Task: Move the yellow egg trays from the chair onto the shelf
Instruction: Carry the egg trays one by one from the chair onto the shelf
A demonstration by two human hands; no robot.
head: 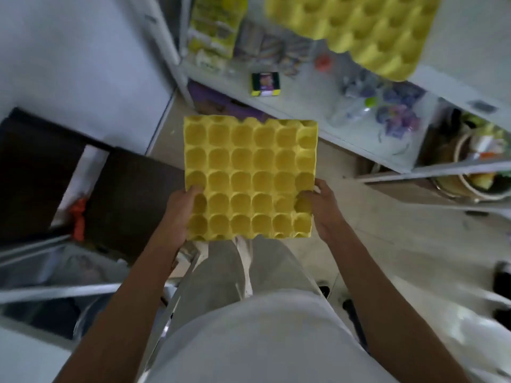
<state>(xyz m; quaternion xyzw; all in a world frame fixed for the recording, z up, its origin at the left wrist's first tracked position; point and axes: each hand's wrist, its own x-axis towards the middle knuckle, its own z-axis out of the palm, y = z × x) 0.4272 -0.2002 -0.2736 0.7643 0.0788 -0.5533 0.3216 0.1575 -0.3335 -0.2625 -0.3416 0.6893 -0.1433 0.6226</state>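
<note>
I hold a yellow egg tray (250, 178) flat in front of me, its cups facing up, above the floor. My left hand (179, 214) grips its near left edge, thumb on top. My right hand (322, 210) grips its near right edge the same way. Another yellow egg tray (356, 29) lies on an upper board of the white shelf (467, 87) at the top right, its corner jutting over the edge. The chair is not clearly in view.
The lower shelf board (301, 98) carries a small purple and yellow box (265, 83), plastic wrappers and a bottle. Dark furniture (121, 194) stands to the left, with an orange object (78, 217) beside it. A basket of items (481, 167) sits at the right.
</note>
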